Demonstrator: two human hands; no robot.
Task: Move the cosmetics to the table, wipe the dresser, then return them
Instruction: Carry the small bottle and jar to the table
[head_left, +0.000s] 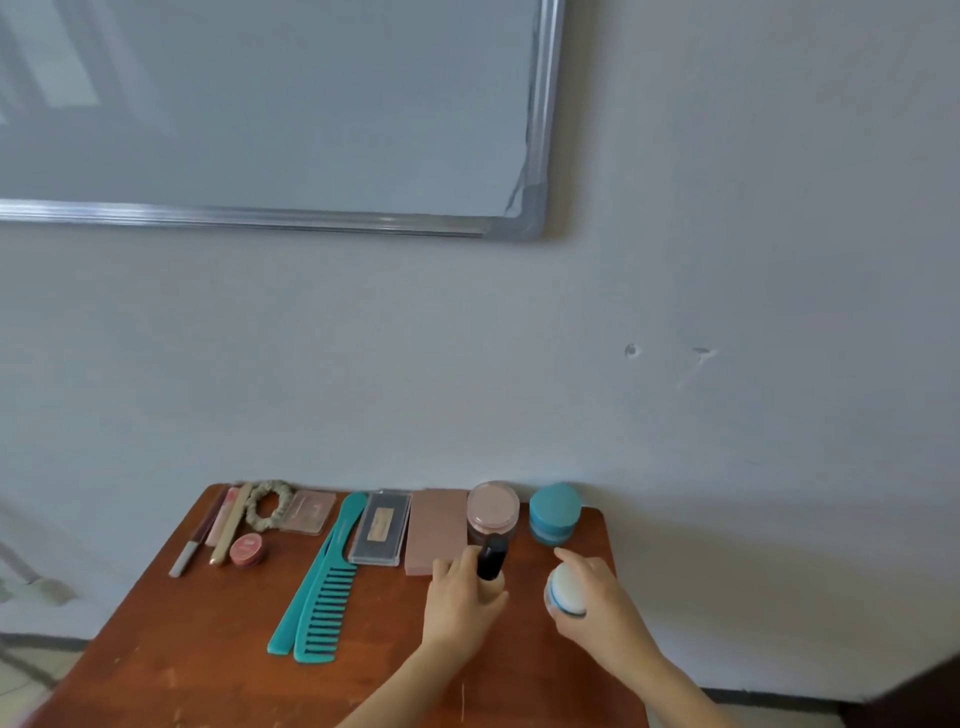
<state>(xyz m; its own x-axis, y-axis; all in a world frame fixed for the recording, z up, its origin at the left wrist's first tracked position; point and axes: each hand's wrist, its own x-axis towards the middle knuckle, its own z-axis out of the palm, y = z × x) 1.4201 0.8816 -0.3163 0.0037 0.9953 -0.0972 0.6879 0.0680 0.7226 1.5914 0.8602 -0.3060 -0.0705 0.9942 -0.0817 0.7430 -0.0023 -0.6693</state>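
Note:
On the brown wooden dresser top (218, 649), my left hand (457, 608) is shut on a small bottle with a black cap (491, 558). My right hand (597, 603) is shut on a round white jar with a blue band (563, 590). Behind them against the wall stand a pink-lidded jar (492, 506) and a teal jar (555, 513). To the left lie a pink palette (435, 530), a clear-cased palette (379, 527), two teal combs (319, 582), a pink compact (309, 512), a scrunchie (267, 506), a small red pot (248, 549) and several pencils (215, 525).
A white wall rises right behind the dresser top, with a whiteboard (260, 104) hanging above. The top's front part, below the combs, is scuffed wood. A dark object (914, 696) shows at the bottom right corner, and floor shows at the left.

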